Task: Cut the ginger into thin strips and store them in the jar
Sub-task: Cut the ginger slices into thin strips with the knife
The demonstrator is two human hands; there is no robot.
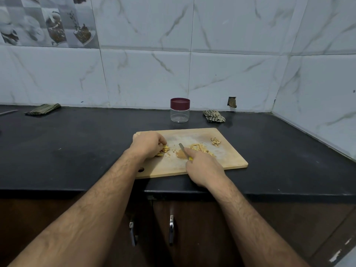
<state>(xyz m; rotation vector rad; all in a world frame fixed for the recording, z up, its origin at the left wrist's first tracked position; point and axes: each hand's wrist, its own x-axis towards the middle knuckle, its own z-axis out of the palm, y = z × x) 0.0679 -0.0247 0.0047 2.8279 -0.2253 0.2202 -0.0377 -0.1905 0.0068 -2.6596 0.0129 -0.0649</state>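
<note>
your left hand (148, 144) pinches the ginger slices (164, 150) at the board's (227, 160) 9 o'clock; your right hand (202, 168) grips the knife (182, 149). fingertips sit close, so a slip could nick them. the jar (180, 110) stands lidded at 12 o'clock.

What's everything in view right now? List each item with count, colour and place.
cutting board: one, light wood, on the counter
ginger slices: small stack, yellow, board's left part
ginger strips: one pile, pale yellow, board's middle
peel scraps: small heap, tan, board's far right
knife: one, grey blade, yellow handle
jar: one, clear, maroon lid on, behind the board
cloths: two, checked, by the wall
left hand: grips the slices
right hand: grips the knife
</note>
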